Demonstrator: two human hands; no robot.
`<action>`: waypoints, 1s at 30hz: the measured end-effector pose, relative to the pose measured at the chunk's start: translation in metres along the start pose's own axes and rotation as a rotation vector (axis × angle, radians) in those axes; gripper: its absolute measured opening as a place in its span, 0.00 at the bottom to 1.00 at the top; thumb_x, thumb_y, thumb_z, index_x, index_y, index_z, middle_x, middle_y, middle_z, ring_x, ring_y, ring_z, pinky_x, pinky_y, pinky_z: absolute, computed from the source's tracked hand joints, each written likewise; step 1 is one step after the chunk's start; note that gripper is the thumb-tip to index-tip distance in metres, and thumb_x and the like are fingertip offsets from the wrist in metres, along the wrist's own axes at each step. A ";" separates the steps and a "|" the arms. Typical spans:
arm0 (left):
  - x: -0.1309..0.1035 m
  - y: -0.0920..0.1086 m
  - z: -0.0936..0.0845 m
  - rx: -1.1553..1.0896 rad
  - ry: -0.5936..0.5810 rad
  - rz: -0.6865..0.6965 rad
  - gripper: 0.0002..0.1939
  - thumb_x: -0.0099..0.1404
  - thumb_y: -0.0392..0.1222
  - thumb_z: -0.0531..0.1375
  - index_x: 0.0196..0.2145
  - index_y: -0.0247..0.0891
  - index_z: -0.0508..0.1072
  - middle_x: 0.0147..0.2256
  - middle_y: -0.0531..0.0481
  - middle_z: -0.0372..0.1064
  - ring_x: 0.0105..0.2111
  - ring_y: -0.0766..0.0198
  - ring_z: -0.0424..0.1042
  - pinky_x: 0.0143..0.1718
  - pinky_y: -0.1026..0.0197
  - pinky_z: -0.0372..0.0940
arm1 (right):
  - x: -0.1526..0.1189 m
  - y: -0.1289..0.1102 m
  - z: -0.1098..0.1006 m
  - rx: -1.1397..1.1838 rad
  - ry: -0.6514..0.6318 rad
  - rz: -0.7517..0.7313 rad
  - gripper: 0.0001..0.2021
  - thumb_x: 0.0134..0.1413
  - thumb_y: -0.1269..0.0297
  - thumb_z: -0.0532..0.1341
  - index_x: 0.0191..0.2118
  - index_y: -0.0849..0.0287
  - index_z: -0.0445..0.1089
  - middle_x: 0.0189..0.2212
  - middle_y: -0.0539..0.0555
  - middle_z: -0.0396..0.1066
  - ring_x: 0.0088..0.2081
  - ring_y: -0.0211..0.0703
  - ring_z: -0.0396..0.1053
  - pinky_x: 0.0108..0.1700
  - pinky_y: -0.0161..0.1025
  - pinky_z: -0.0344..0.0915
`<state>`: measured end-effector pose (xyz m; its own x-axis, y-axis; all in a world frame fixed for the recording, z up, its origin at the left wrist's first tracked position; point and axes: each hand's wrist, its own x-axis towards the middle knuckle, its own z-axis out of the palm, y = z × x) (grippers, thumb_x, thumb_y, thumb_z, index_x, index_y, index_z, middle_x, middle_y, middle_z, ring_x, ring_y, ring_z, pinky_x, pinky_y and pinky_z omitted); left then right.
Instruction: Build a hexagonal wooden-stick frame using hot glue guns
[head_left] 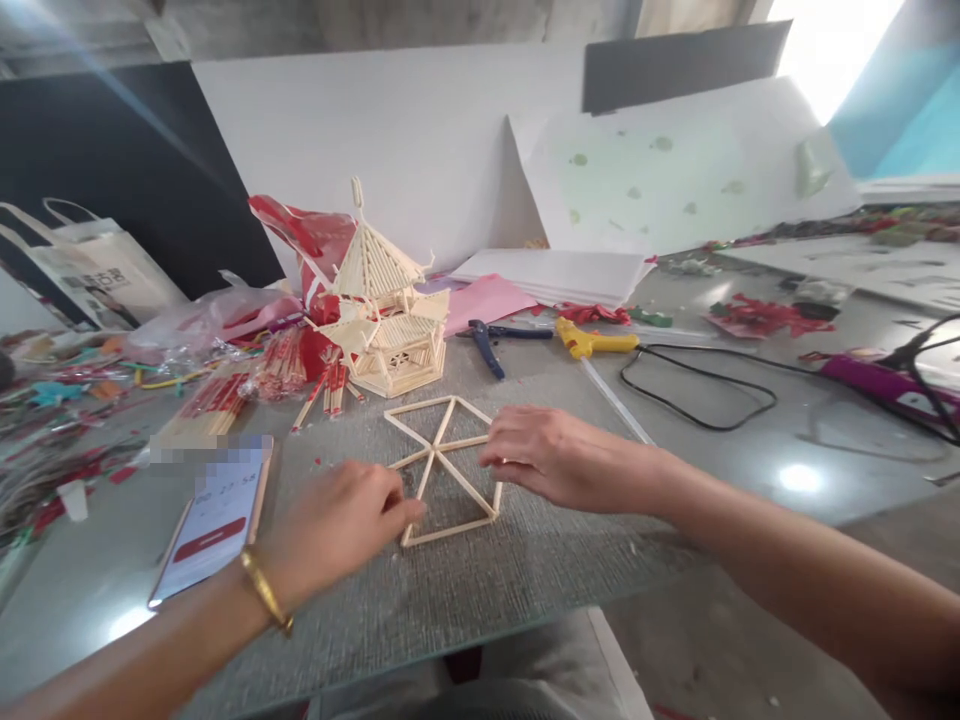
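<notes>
A flat hexagonal frame of pale wooden sticks [464,522] with spokes meeting in its middle lies on the grey mat. Over its left side is my left hand [352,520], fingers curled, thumb and fingertips near the lower-left sticks. My right hand [536,455] is at the upper-right edge, its bent fingers covering that corner. What either hand grips, if anything, is hidden by the fingers. Behind the frame stands a small pavilion model of sticks [394,345] with a pointed roof.
A phone [214,520] lies left of my left hand. Bundled sticks with red wrappers [217,395] are behind it. Blue pliers [491,345], a yellow glue gun [592,340] with its black cable and a purple tool [885,385] lie toward the back and right.
</notes>
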<state>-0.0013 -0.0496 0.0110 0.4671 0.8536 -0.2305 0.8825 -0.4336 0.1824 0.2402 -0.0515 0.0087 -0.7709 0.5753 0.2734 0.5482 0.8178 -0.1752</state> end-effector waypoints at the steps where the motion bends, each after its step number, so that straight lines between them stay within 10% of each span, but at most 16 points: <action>1: -0.004 0.002 0.000 -0.004 0.048 0.019 0.19 0.63 0.51 0.51 0.26 0.38 0.74 0.24 0.50 0.70 0.24 0.64 0.66 0.26 0.62 0.53 | -0.003 0.000 -0.003 0.013 -0.013 0.000 0.10 0.62 0.70 0.52 0.38 0.63 0.71 0.31 0.54 0.69 0.38 0.40 0.64 0.41 0.39 0.61; 9: -0.008 0.017 0.027 -0.050 0.217 0.253 0.11 0.66 0.39 0.51 0.34 0.41 0.73 0.34 0.49 0.68 0.36 0.59 0.68 0.36 0.58 0.59 | -0.003 -0.008 0.004 -0.013 -0.155 -0.029 0.06 0.58 0.71 0.57 0.37 0.62 0.71 0.32 0.53 0.69 0.39 0.40 0.63 0.46 0.39 0.61; 30: -0.019 -0.004 0.050 -0.154 0.238 0.070 0.05 0.62 0.35 0.50 0.29 0.40 0.63 0.29 0.53 0.68 0.29 0.64 0.68 0.31 0.62 0.59 | -0.001 -0.001 0.014 -0.086 -0.159 -0.136 0.11 0.62 0.68 0.52 0.33 0.62 0.70 0.31 0.53 0.67 0.36 0.40 0.61 0.46 0.40 0.59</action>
<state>-0.0109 -0.0781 -0.0331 0.4840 0.8749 0.0146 0.8215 -0.4601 0.3366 0.2355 -0.0528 -0.0045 -0.8771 0.4609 0.1354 0.4565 0.8874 -0.0636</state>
